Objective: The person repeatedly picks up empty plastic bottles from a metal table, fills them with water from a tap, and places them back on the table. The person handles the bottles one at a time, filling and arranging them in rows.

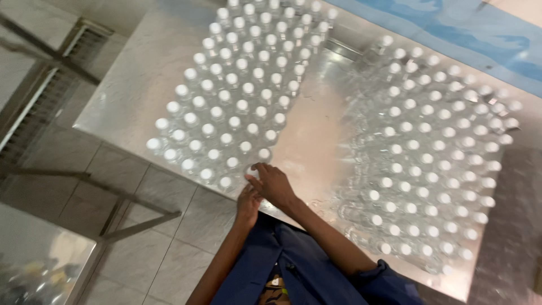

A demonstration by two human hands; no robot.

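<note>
Looking down from the head camera, blue sleeves (305, 265) filled the near edge of view, both forearms reaching up toward the bench (130, 90). Left hand (248, 201) sat just under the right, fingers curled near the bench's near edge; whether its grip was closed on anything could not be told, the right hand covering part of it. Right hand (272, 183) lay above it, fingers bent, fingertips (258, 166) touching a white-capped clear bottle (252, 171) at the near corner of the left block of bottles (237, 96). Grip narrow, around the cap rather than wide; a full hold on the bottle could not be confirmed.

Left block stood upright in tight diagonal rows, running from the hands away to the far edge of the bench. Bare metal strip (310, 130) between the blocks, reflecting light. Right block of bottles (435, 152), same white caps, stood well apart from the hands, spreading to the bench's right side.

Beyond the bench, a blue-and-white surface (451, 28). Left of the bench, tiled floor (169, 237) and a metal frame (51, 62).
</note>
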